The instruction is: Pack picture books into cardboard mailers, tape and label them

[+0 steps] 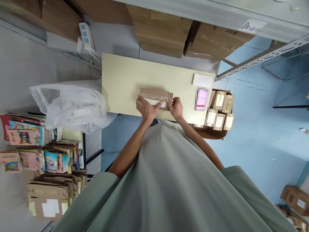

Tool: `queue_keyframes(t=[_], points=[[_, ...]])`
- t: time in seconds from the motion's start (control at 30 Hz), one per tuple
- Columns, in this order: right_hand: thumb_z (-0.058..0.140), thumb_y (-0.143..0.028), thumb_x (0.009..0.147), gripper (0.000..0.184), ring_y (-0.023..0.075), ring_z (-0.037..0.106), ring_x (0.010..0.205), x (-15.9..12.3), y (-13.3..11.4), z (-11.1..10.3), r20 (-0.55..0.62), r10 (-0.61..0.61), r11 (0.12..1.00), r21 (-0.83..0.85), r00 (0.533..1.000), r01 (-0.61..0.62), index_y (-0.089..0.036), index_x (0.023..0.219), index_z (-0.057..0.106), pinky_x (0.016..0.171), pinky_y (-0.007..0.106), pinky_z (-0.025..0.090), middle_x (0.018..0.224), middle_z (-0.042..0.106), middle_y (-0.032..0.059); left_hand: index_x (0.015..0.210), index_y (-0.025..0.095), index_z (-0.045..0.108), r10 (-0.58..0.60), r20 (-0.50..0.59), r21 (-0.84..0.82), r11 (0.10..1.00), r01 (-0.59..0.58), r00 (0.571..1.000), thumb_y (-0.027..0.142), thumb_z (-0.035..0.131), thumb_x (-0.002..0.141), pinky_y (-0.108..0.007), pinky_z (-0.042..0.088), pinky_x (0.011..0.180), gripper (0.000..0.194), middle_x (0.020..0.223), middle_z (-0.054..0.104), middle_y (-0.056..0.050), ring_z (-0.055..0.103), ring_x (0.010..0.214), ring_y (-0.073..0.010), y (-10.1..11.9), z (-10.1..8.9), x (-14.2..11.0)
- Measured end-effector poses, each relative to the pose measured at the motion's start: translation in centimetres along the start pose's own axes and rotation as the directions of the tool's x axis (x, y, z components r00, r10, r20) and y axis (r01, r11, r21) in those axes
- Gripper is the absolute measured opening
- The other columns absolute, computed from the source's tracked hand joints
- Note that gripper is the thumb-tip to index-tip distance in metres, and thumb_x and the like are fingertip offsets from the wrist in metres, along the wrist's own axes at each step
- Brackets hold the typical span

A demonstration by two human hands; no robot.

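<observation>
Taped cardboard package, between left fingers and right fingers

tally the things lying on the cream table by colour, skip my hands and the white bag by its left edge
brown: 1 (taped package)
white: 1 (flat rectangle)
mostly pink: 1 (blurred item)
total: 3

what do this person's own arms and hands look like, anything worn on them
The left hand and right hand are bare, with no glove or watch showing. The loose, plain grey-green shirt has wide sleeves that leave the forearms uncovered. Rings would be too small to make out.
</observation>
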State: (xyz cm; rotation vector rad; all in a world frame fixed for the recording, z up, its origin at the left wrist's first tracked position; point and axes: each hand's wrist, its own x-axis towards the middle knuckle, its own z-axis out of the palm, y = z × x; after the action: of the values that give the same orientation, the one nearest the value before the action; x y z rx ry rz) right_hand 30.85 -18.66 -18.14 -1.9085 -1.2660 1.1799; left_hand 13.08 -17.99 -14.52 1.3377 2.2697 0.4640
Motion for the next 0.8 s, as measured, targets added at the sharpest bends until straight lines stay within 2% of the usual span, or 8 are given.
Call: queue_keyframes(t=[0.1, 0.17, 0.3, 0.37, 0.53, 0.67, 0.8], points=[[0.058, -0.089, 0.098, 0.064, 0.023, 0.067, 0.09, -0.3, -0.2, -0.5, -0.015, -0.016, 1.0, -0.005, 1.0, 0.015, -0.028, 0.116, 0.055, 0.092, 0.041, 0.059, 0.112, 0.072, 0.0077, 0.154, 0.012, 0.049, -0.019, 0.015, -0.021, 1.0, 0.02, 1.0, 0.081, 0.087, 0.082, -0.069, 0.038, 0.128, 0.107, 0.153, 0.053, -0.034, 0.044, 0.155, -0.0566, -0.6, -0.4, 1.0], [0.058, -0.089, 0.098, 0.063, 0.0233, 0.068, 0.091, -0.6, -0.4, -0.8, -0.02, 0.002, 1.0, -0.002, 1.0, -0.002, -0.029, 0.116, 0.057, 0.091, 0.04, 0.058, 0.111, 0.073, 0.0076, 0.143, 0.014, 0.057, -0.018, 0.037, -0.048, 0.999, 0.02, 0.999, 0.072, 0.091, 0.083, -0.065, 0.043, 0.126, 0.09, 0.146, 0.059, -0.03, 0.052, 0.149, -0.0526, -1.4, -1.1, 2.1], [0.062, -0.088, 0.096, 0.063, 0.025, 0.074, 0.096, -1.2, -1.0, -0.8, -0.044, 0.123, 0.992, 0.045, 0.991, -0.121, -0.028, 0.115, 0.063, 0.093, 0.04, 0.06, 0.115, 0.076, 0.0081, 0.112, 0.023, 0.065, -0.008, 0.09, -0.171, 0.985, 0.024, 0.996, 0.056, 0.083, 0.094, -0.046, 0.057, 0.109, 0.042, 0.124, 0.075, -0.016, 0.073, 0.119, -0.0345, -3.5, -2.7, 4.5], [0.066, -0.088, 0.092, 0.064, 0.0263, 0.075, 0.101, -1.5, -1.2, -0.7, -0.062, 0.185, 0.98, 0.092, 0.981, -0.179, -0.028, 0.112, 0.066, 0.094, 0.041, 0.061, 0.116, 0.078, 0.0083, 0.1, 0.025, 0.066, -0.001, 0.135, -0.237, 0.971, 0.033, 0.991, 0.054, 0.078, 0.097, -0.039, 0.059, 0.1, 0.032, 0.111, 0.081, -0.01, 0.077, 0.105, -0.0283, -4.3, -3.5, 5.5], [0.076, -0.093, 0.078, 0.072, 0.0278, 0.076, 0.103, -1.5, -1.0, -1.0, -0.049, 0.245, 0.942, 0.248, 0.968, -0.226, -0.025, 0.103, 0.07, 0.093, 0.043, 0.064, 0.11, 0.08, 0.0099, 0.088, 0.025, 0.073, 0.011, 0.258, -0.318, 0.945, 0.075, 0.966, 0.054, 0.084, 0.088, -0.039, 0.059, 0.097, 0.031, 0.099, 0.085, -0.006, 0.079, 0.1, -0.0279, -5.3, -4.9, 7.7], [0.088, -0.089, 0.067, 0.074, 0.0248, 0.074, 0.097, -1.0, -0.6, -1.8, 0.008, 0.231, 0.913, 0.344, 0.973, -0.219, -0.024, 0.097, 0.072, 0.093, 0.043, 0.065, 0.102, 0.08, 0.0074, 0.09, 0.023, 0.08, -0.031, 0.426, -0.44, 0.866, 0.237, 0.904, 0.06, 0.097, 0.072, -0.04, 0.06, 0.097, 0.045, 0.101, 0.085, -0.009, 0.078, 0.103, -0.0285, -6.0, -5.4, 9.1], [0.089, -0.088, 0.067, 0.073, 0.0212, 0.072, 0.092, -1.1, -0.6, -2.0, 0.017, 0.226, 0.91, 0.354, 0.974, -0.217, -0.025, 0.098, 0.069, 0.091, 0.04, 0.064, 0.097, 0.077, 0.0035, 0.089, 0.021, 0.082, 0.006, 0.532, -0.515, 0.795, 0.319, 0.847, 0.063, 0.103, 0.059, -0.042, 0.061, 0.099, 0.056, 0.104, 0.085, -0.011, 0.078, 0.106, -0.0299, -6.6, -5.4, 9.9]])
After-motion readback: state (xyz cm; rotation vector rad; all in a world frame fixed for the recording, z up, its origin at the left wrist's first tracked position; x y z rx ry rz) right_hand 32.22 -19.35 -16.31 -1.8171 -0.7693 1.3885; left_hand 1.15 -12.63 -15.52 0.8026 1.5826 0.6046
